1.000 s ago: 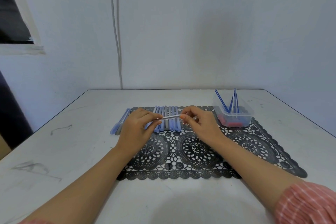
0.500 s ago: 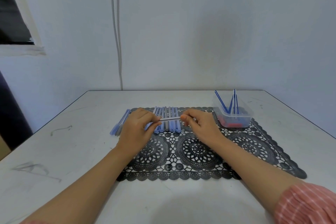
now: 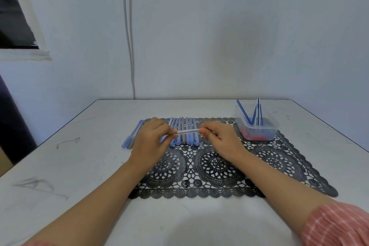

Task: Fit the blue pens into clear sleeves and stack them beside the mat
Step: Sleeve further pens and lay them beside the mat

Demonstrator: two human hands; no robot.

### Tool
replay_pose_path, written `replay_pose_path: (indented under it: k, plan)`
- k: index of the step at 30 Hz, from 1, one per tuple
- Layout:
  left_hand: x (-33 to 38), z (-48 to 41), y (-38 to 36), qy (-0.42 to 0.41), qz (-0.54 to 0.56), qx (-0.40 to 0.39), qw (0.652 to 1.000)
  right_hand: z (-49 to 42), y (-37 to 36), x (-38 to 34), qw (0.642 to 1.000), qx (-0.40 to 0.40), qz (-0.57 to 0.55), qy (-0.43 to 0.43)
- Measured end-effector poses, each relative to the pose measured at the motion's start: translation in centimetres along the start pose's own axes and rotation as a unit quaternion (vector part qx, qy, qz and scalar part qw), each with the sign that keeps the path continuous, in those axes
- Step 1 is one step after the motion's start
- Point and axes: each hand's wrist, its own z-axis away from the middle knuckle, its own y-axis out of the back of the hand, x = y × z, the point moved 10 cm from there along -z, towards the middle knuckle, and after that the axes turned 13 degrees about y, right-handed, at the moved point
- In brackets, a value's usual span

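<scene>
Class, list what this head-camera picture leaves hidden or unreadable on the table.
- Head view: left end of the clear sleeve, covered by the left hand.
- Head view: whether the sleeve is filled yet; too thin to tell.
- Head view: red pieces in the clear tub, blurred behind its wall.

Slight dip of right hand (image 3: 221, 140), lowering right end of clear sleeve (image 3: 187, 131); sleeve nearer level
</scene>
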Motion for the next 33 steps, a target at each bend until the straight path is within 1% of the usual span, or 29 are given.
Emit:
replay_pose_path:
  k: [6, 11, 17, 19, 23, 29, 33]
  plan:
    - [0.0, 0.0, 0.0, -0.002, 0.006, -0.001, 1.0, 0.1, -0.2, 0.0, 0.999, -0.015, 0.031, 0.0]
    - [-0.1, 0.0, -0.2, -0.001, -0.004, -0.009, 1.0, -0.2, 0.1, -1.7, 0.992, -0.007, 0.107, 0.07]
    - [0.6, 0.0, -0.1, -0.021, -0.022, -0.001, 1.0, -0.3, 0.4, -2.6, 0.982, 0.003, 0.154, 0.105]
    - [0.6, 0.0, -0.1, -0.024, -0.024, 0.001, 0.999, -0.4, 0.2, -2.4, 0.984, -0.013, 0.153, 0.086]
    - [0.9, 0.1, 0.2, -0.033, -0.031, 0.006, 0.999, -0.2, -1.0, -1.3, 0.984, -0.074, 0.16, 0.031]
    - [1.0, 0.1, -0.2, -0.049, -0.054, 0.001, 0.997, 0.2, -2.1, 0.2, 0.984, -0.138, 0.091, -0.072]
    - [0.4, 0.1, -0.7, -0.04, -0.057, -0.013, 0.997, 0.4, -2.5, 0.4, 0.98, -0.153, 0.085, -0.089]
